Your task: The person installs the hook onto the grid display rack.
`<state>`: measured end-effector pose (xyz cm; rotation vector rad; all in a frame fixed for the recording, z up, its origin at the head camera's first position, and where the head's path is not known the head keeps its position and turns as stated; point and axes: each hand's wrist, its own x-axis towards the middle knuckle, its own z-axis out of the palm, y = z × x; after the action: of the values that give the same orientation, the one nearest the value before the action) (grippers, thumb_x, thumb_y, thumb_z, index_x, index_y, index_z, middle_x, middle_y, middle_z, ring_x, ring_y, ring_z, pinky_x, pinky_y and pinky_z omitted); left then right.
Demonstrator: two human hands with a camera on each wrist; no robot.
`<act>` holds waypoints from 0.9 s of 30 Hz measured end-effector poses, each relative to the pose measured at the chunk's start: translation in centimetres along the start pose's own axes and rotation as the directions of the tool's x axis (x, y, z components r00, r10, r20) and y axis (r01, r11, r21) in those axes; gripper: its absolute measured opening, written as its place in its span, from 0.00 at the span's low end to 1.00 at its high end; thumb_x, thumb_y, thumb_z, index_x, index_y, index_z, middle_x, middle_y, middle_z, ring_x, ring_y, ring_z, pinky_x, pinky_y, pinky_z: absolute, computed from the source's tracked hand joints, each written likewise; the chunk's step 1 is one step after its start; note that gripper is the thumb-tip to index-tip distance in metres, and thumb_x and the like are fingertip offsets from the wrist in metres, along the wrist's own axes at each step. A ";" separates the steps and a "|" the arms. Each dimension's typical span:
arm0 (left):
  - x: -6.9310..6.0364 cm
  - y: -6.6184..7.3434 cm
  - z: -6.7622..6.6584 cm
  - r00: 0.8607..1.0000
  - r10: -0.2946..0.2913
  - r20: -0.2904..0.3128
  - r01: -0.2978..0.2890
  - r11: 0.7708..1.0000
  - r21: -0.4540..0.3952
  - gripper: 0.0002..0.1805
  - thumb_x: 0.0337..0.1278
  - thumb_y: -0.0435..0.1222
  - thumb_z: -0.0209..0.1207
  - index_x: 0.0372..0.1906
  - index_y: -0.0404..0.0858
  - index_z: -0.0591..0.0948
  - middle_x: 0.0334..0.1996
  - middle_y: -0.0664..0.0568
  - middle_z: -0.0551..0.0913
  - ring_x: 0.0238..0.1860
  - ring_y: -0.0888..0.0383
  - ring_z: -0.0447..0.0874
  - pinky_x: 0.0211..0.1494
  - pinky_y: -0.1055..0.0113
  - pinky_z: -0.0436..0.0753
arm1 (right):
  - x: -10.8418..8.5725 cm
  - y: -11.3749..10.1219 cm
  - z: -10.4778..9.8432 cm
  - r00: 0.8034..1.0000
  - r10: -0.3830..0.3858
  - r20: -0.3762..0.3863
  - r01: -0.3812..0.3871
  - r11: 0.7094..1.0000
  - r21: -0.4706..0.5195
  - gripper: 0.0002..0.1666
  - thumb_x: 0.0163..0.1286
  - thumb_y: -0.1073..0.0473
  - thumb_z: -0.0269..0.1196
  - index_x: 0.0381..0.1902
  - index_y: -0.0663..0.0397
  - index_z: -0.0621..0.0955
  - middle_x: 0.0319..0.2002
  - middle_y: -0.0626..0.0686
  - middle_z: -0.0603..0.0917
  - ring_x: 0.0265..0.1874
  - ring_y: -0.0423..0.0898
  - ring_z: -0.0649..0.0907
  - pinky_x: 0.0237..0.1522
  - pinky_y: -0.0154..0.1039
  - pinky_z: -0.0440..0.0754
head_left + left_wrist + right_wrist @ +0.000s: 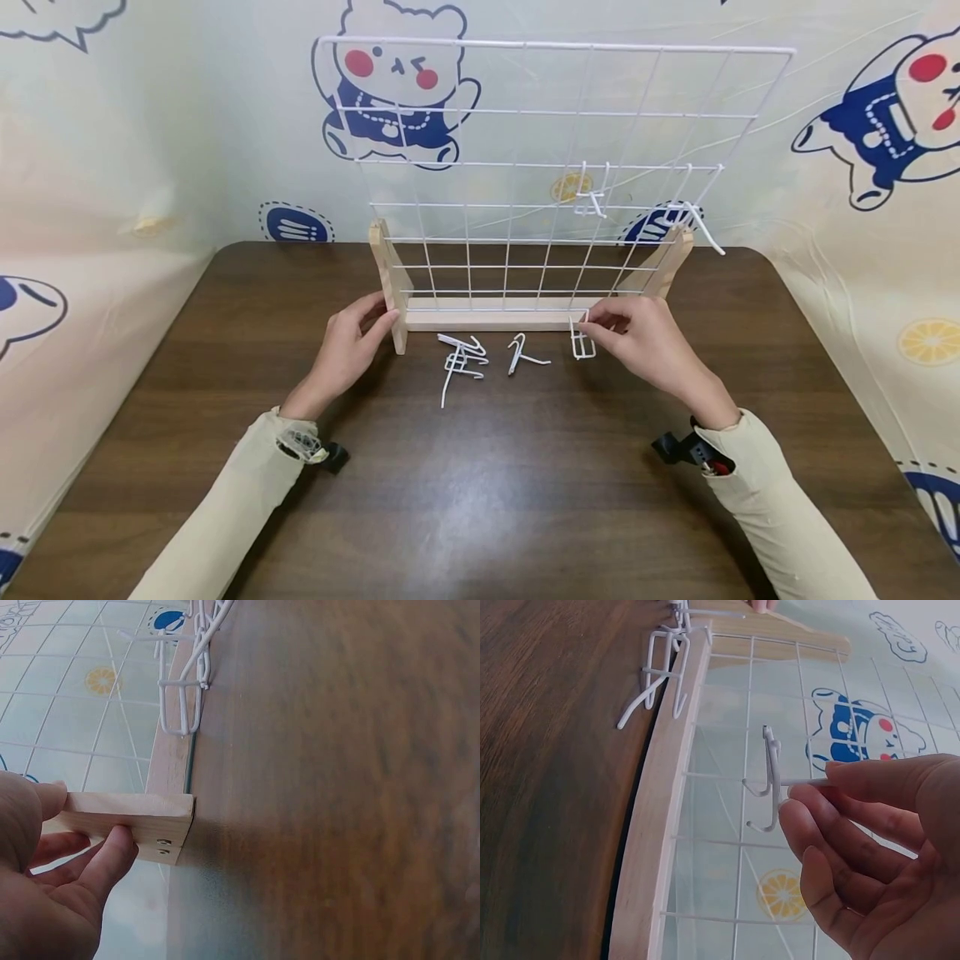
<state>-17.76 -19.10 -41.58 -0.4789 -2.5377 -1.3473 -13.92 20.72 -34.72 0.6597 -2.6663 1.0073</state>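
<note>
My left hand (347,346) grips the left wooden leg (400,332) of a white wire grid rack, thumb on one face and fingers on the other. A white wire hook (772,769) is pinched by its prong between the thumb and fingertips of my right hand (645,337). In the right wrist view its two curled ends are close to the wire grid (739,840); whether they touch it I cannot tell. Two more hooks hang on the grid at the right, a middle hook (594,202) and an outer hook (701,223).
Before the rack's wooden base bar (495,321), a tangled pile of white hooks (459,360) and a single hook (522,357) lie on the brown table (480,500). A patterned cloth (225,125) hangs behind and at both sides.
</note>
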 end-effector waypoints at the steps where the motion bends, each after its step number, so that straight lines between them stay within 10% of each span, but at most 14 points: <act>1: 0.0 0.0 0.0 1.000 0.001 0.000 -0.001 1.000 0.001 0.21 0.70 0.36 0.59 0.61 0.29 0.77 0.56 0.36 0.81 0.56 0.45 0.81 0.60 0.47 0.79 | 0.0 -0.1 0.0 1.000 0.000 -0.001 0.000 1.000 0.001 0.05 0.62 0.61 0.72 0.32 0.58 0.88 0.28 0.48 0.87 0.25 0.41 0.82 0.29 0.30 0.81; 27: 0.1 0.0 0.1 1.000 -0.006 0.003 0.006 1.000 -0.029 0.21 0.70 0.37 0.59 0.61 0.29 0.77 0.56 0.36 0.81 0.57 0.44 0.81 0.59 0.46 0.79 | -0.6 -2.4 -0.1 0.995 -0.045 -0.085 0.049 0.998 0.041 0.02 0.61 0.64 0.72 0.33 0.53 0.88 0.28 0.44 0.86 0.25 0.38 0.82 0.29 0.33 0.83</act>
<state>-17.86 -19.05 -41.61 -0.4801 -2.5273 -1.3882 -12.27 19.35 -33.48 0.6700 -2.5521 1.0578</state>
